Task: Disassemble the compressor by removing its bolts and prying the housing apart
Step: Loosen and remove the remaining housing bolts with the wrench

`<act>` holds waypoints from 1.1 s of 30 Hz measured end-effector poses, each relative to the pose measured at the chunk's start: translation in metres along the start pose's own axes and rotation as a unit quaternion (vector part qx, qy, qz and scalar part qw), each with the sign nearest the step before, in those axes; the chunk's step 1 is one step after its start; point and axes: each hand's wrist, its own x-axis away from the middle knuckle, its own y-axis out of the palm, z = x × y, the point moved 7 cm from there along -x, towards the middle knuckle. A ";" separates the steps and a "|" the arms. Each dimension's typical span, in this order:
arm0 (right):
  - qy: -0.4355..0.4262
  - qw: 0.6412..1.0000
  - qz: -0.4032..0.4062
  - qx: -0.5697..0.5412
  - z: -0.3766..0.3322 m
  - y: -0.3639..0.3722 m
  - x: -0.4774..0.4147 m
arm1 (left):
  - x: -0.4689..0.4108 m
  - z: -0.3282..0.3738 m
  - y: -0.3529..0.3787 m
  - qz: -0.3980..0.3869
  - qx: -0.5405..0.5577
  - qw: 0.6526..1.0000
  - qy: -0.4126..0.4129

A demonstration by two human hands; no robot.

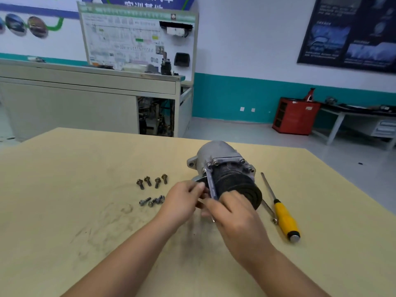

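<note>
Pale bench (85,211). Right of centre, compressor (218,155) on its side, pulley (237,185) facing forward. Left hand (182,200), fingers pinching a wrench (198,180) at the flange; right hand (235,213) over the pulley, grip unclear. Best to brace the body, seat the wrench squarely, turn steadily. Loose bolts (152,182) lying left.
</note>
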 end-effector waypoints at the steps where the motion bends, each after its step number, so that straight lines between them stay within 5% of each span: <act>1: 0.010 1.000 -0.003 -0.009 -0.003 0.006 0.006 | 0.000 -0.002 0.001 -0.013 0.082 0.996 -0.030; 4: 0.046 0.998 -0.012 -0.033 -0.004 0.016 0.015 | 0.001 -0.006 0.010 -0.066 0.230 0.967 -0.090; 12: 0.149 0.950 -0.113 -0.251 0.005 0.018 0.037 | 0.002 -0.010 0.024 -0.055 0.235 0.968 -0.074; 18: 0.406 0.810 -0.103 -0.409 0.036 0.032 0.058 | 0.000 -0.014 0.024 -0.037 0.220 0.973 -0.057; 24: 0.426 0.703 -0.255 -0.509 0.019 0.049 0.062 | 0.001 -0.016 0.024 -0.029 0.205 0.977 -0.044; 33: 0.464 0.690 -0.212 -0.513 0.022 0.043 0.062 | -0.002 -0.014 0.026 -0.039 0.181 0.983 -0.017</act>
